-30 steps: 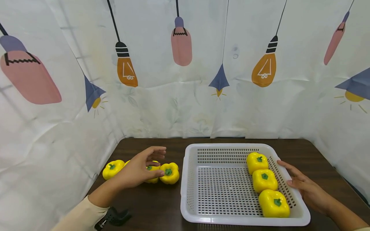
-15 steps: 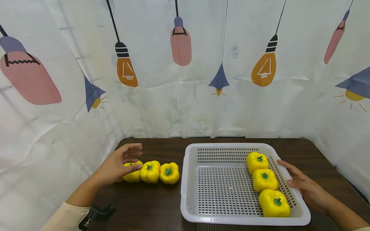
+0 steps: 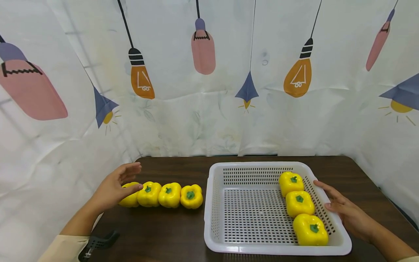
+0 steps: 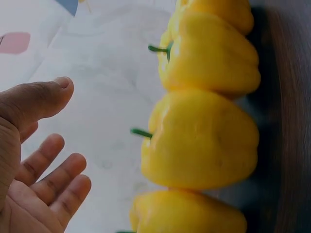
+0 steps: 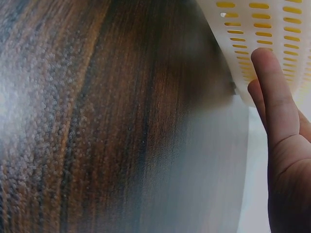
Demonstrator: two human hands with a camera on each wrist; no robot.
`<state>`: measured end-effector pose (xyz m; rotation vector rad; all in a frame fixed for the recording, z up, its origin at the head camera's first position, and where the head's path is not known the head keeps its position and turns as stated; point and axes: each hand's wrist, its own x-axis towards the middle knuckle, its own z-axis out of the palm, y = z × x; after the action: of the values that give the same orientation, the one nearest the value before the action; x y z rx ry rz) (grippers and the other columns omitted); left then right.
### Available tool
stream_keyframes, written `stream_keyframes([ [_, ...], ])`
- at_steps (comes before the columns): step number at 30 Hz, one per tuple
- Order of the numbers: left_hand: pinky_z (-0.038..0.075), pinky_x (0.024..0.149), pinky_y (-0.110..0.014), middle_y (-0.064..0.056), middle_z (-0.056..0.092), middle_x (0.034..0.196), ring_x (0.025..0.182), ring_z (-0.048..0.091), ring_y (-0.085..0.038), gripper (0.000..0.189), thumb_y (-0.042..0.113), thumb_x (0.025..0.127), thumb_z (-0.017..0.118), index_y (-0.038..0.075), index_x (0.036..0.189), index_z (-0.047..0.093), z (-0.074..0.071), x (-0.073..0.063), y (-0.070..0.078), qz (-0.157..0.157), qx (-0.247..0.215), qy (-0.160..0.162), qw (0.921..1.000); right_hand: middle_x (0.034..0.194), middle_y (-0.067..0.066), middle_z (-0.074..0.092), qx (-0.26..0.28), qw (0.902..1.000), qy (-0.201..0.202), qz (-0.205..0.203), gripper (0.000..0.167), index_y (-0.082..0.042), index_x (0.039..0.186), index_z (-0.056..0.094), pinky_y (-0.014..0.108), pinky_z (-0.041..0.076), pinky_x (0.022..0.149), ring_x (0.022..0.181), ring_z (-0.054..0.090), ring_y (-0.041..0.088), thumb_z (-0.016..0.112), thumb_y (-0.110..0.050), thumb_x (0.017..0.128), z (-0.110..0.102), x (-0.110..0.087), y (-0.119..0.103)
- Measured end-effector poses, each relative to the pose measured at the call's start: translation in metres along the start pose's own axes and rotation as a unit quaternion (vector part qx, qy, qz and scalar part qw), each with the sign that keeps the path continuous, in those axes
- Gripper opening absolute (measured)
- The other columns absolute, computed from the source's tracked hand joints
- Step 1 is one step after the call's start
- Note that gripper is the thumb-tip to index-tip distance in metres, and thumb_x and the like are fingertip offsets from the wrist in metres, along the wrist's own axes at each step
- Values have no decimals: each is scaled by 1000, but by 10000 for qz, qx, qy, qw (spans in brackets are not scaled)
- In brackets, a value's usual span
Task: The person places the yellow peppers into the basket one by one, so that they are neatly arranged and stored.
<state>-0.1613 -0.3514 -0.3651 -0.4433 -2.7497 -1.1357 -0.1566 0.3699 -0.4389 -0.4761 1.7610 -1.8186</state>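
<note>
Several yellow bell peppers (image 3: 168,195) with green stems stand in a row on the dark table. My left hand (image 3: 112,188) hovers at the row's left end, fingers spread, and partly hides the leftmost pepper (image 3: 130,199). In the left wrist view nothing lies between the thumb and fingers; the peppers (image 4: 201,141) stand apart from them. To the right is a white perforated plastic basket (image 3: 214,211) with three yellow peppers (image 3: 299,203) lined along its right side. My right hand (image 3: 348,214) rests against the basket's right side, fingers fairly straight along the outer wall (image 5: 238,43).
A white curtain (image 3: 183,127) printed with hanging lamps surrounds the back and sides of the dark wooden table (image 3: 163,233). A black wrist strap (image 3: 98,243) is on the left wrist, over a cream sleeve.
My left hand has moved left along the row, uncovering the peppers it passed in front of. The right hand, basket and peppers have stayed in place.
</note>
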Motion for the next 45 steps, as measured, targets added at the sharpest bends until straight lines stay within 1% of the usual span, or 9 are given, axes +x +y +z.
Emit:
stream_keyframes([
  [4, 50, 97, -26, -17, 54, 145, 128, 54, -41, 70, 27, 94, 77, 7, 152, 43, -4, -4, -8, -92, 209, 26, 9997, 145, -25, 42, 214, 9996, -168, -60, 65, -49, 162, 8, 56, 52, 97, 127, 57, 20, 21, -12, 110, 1, 0, -1],
  [10, 44, 99, -68, -23, 49, 150, 134, 46, -49, 73, 23, 94, 77, 4, 153, 39, -7, -12, -16, -216, 93, -66, 9997, 146, -25, 42, 290, 9992, -261, -95, 65, -49, 162, 9, 55, 52, 98, 127, 57, 20, 20, -11, 110, 1, -1, 0],
  [15, 48, 101, -31, -22, 48, 151, 134, 46, -49, 74, 24, 93, 79, 4, 153, 41, -8, -17, -27, -214, 302, -68, 9993, 146, -25, 43, 250, 9994, -212, -77, 65, -51, 161, 11, 56, 53, 97, 127, 58, 20, 20, -12, 110, 0, 0, 0],
  [19, 50, 101, -36, -23, 45, 153, 134, 45, -50, 78, 26, 92, 80, 5, 154, 39, -8, -19, -37, -281, 408, -158, 9986, 146, -26, 42, 236, 9995, -197, -57, 65, -51, 161, 11, 56, 53, 97, 126, 58, 20, 20, -12, 110, 0, 0, 0],
  [21, 48, 104, -35, -25, 43, 154, 136, 43, -51, 80, 27, 91, 81, 4, 155, 38, -8, -20, -42, -334, 376, -252, 9984, 146, -26, 42, 218, 9996, -189, -39, 65, -50, 161, 9, 56, 53, 97, 126, 58, 20, 20, -12, 110, 0, 0, -1],
  [26, 29, 92, 0, -29, 39, 155, 136, 40, -54, 85, 23, 88, 83, -1, 154, 36, -7, -22, -53, -268, 187, -378, 9988, 145, -27, 39, 194, 9997, -164, -18, 64, -48, 162, 7, 56, 52, 97, 127, 57, 19, 21, -13, 110, 1, 0, -2],
  [32, 37, 91, -5, -30, 39, 153, 131, 44, -51, 87, 14, 85, 85, -2, 154, 35, -6, -25, -60, -190, 207, -511, 9983, 145, -26, 40, 203, 9997, -101, 26, 64, -49, 162, 7, 58, 52, 97, 126, 58, 20, 22, -13, 110, 2, 0, -2],
  [39, 49, 84, -17, -27, 40, 152, 124, 50, -30, 85, 7, 84, 82, 1, 155, 36, -5, -27, -64, -458, 349, -691, 9960, 144, -27, 37, -21, 10000, 71, 44, 64, -51, 161, 10, 58, 53, 94, 124, 59, 19, 23, -15, 110, 1, 2, -1],
  [45, 54, 84, -26, -31, 42, 149, 126, 50, -48, 82, 7, 84, 82, 0, 153, 39, -5, -28, -63, -524, 422, -700, 9953, 144, -26, 39, 24, 10000, 39, 32, 63, -52, 161, 11, 59, 53, 94, 124, 59, 20, 22, -15, 110, 0, 1, 0],
])
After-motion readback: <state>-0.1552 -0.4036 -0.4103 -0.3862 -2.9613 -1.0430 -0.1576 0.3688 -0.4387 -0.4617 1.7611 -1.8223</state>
